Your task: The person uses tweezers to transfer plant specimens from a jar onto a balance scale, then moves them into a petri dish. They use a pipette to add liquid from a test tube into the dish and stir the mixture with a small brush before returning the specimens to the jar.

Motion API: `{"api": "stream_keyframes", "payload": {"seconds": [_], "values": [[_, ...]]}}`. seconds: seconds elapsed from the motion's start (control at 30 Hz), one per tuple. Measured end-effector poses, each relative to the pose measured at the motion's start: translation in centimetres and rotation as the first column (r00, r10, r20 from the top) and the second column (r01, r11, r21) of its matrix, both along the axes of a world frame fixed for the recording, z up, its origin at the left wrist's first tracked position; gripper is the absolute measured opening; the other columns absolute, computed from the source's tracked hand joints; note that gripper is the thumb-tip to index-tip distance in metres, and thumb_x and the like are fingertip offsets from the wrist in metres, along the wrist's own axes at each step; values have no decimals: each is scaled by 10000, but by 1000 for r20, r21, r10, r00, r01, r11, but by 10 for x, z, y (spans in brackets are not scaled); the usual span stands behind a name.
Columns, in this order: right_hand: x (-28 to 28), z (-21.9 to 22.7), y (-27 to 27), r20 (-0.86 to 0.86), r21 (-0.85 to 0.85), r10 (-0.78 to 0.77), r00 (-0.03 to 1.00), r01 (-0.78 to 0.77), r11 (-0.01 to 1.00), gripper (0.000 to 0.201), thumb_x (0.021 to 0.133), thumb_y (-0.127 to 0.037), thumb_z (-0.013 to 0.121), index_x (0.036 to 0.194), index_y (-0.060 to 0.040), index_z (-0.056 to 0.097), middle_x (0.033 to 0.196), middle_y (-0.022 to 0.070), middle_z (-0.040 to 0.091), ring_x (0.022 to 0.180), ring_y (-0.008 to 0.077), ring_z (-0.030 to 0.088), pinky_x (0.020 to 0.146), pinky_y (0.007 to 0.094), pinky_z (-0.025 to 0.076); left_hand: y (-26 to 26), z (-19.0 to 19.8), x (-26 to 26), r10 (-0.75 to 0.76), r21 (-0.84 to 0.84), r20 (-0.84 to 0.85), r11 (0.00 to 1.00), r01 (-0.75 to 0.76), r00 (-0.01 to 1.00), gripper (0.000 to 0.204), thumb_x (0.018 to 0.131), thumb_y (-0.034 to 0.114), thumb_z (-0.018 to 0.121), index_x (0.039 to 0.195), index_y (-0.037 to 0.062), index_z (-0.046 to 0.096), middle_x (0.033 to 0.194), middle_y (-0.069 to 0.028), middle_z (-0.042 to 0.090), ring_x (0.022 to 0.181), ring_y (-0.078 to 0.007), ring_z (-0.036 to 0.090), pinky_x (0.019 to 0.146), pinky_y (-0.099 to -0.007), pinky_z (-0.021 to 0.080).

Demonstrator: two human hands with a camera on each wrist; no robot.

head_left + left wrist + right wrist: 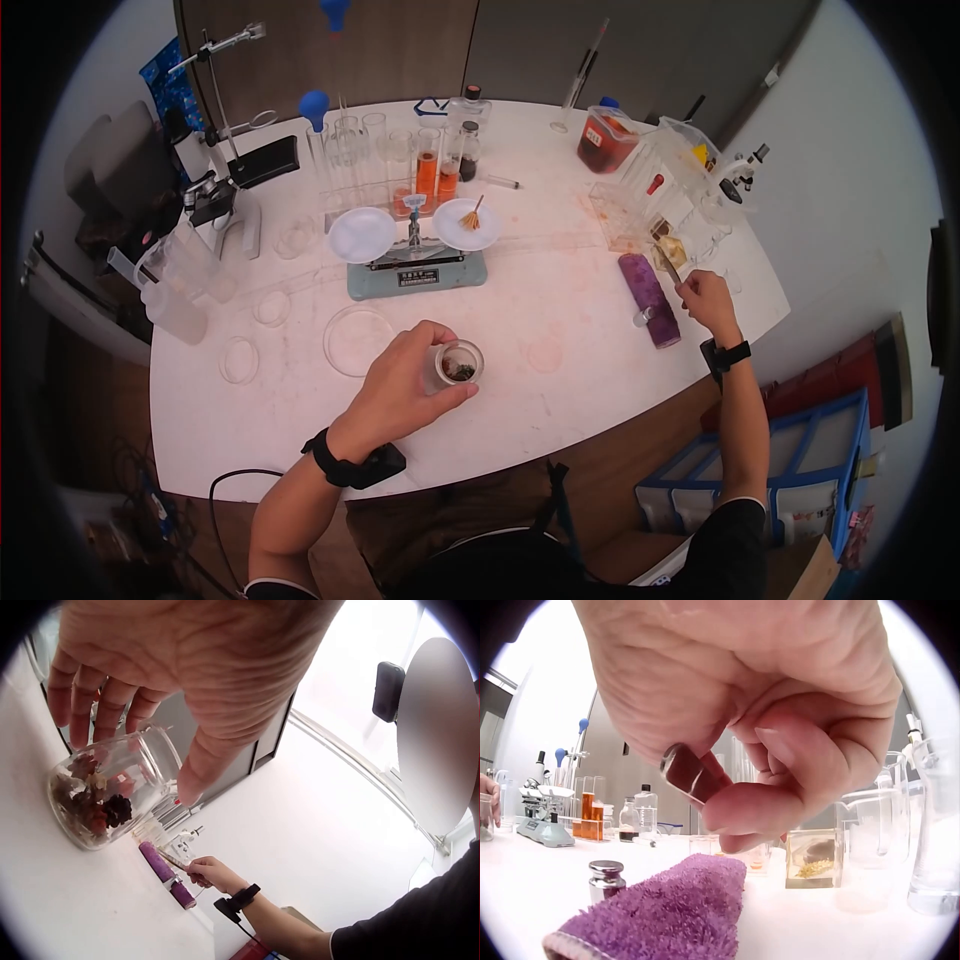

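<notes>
My left hand (pixel 400 385) holds a small open glass jar (pixel 105 795) near its rim, thumb on the near side and fingers on the far side. Dark red and brown dried pieces (pixel 116 811) lie inside. On the right, my right hand (pixel 712 303) pinches metal tweezers (pixel 694 776) between thumb and fingers. Their tips point toward a small clear box (pixel 814 862) with yellow bits in it. Below that hand lies a rolled purple towel (pixel 650 300), with a metal weight (pixel 606 879) beside it.
A balance scale (pixel 415 280) with two white pans stands at the centre; its right pan bears a dried tuft (pixel 472 217). Behind it is a rack of test tubes (pixel 427 172). Petri dishes (pixel 359 341) lie left. Beakers (pixel 870 840) stand at right.
</notes>
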State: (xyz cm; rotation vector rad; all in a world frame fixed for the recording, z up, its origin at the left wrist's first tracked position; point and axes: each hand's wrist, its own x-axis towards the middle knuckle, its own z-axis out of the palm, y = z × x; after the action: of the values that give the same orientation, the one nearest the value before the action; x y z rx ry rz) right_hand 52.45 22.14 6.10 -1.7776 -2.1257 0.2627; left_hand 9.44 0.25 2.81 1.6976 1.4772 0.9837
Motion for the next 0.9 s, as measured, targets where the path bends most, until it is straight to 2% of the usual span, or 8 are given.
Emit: {"api": "stream_keyframes", "payload": {"seconds": [0.3, 0.4, 0.5, 0.7, 0.73, 0.83, 0.9], "values": [[-2, 37, -38, -43, -95, -43, 998, 39, 995, 241, 856, -158, 644, 721, 40, 622, 546, 105, 633, 449, 151, 602, 450, 280, 468, 0, 1, 0, -1, -6, 3, 1000, 1, 1000, 495, 779, 232, 793, 1159, 73, 520, 1110, -68, 615, 1032, -205, 577, 917, -375, 433], [2, 46, -56, -100, -101, -29, 995, 18, 995, 237, 868, -146, 639, 719, 36, 608, 548, 87, 620, 463, 126, 590, 437, 264, 445, 0, -2, 0, -1, 5, 0, 1000, 1, 1000, 495, 778, 237, 793, 1159, 73, 522, 1104, -66, 616, 1029, -202, 577, 917, -375, 432], [9, 51, -75, -268, -100, -22, 963, -5, 995, 223, 885, -134, 625, 731, 25, 599, 563, 58, 609, 469, 105, 567, 428, 244, 414, -1, 0, 0, -1, 3, -7, 1000, 1, 1000, 499, 778, 240, 794, 1160, 73, 522, 1102, -63, 615, 1027, -199, 575, 915, -371, 433], [5, 79, -120, -575, -176, -68, 815, -42, 984, 140, 922, -137, 600, 826, -36, 589, 599, 15, 601, 441, 43, 484, 424, 182, 364, 0, -1, 0, -6, -3, 22, 1000, 6, 1000, 506, 776, 250, 796, 1166, 68, 529, 1125, -67, 611, 1052, -202, 572, 931, -369, 432], [8, 80, -124, -618, -158, -36, 785, -79, 984, 132, 943, -161, 590, 860, -61, 564, 612, 15, 602, 442, 29, 478, 422, 158, 351, -1, -1, 0, -6, 0, 17, 1000, 6, 1000, 514, 776, 253, 796, 1174, 67, 529, 1132, -69, 610, 1058, -204, 572, 936, -372, 433], [1, 74, -131, -784, -80, 56, 618, -191, 978, 153, 960, -194, 588, 881, -72, 538, 615, 17, 598, 430, 35, 462, 415, 157, 343, -1, 2, 0, -13, 10, 2, 1000, 13, 1000, 544, 777, 262, 796, 1205, 65, 526, 1149, -77, 607, 1074, -213, 571, 949, -380, 432], [-12, 67, -136, -858, -103, 80, 508, -324, 941, 173, 968, -222, 587, 905, -80, 510, 617, 18, 588, 421, 41, 441, 408, 164, 343, -2, 4, 0, -14, 21, -9, 1000, 14, 1000, 571, 776, 269, 797, 1232, 65, 519, 1160, -83, 605, 1083, -221, 571, 957, -383, 431]]}}
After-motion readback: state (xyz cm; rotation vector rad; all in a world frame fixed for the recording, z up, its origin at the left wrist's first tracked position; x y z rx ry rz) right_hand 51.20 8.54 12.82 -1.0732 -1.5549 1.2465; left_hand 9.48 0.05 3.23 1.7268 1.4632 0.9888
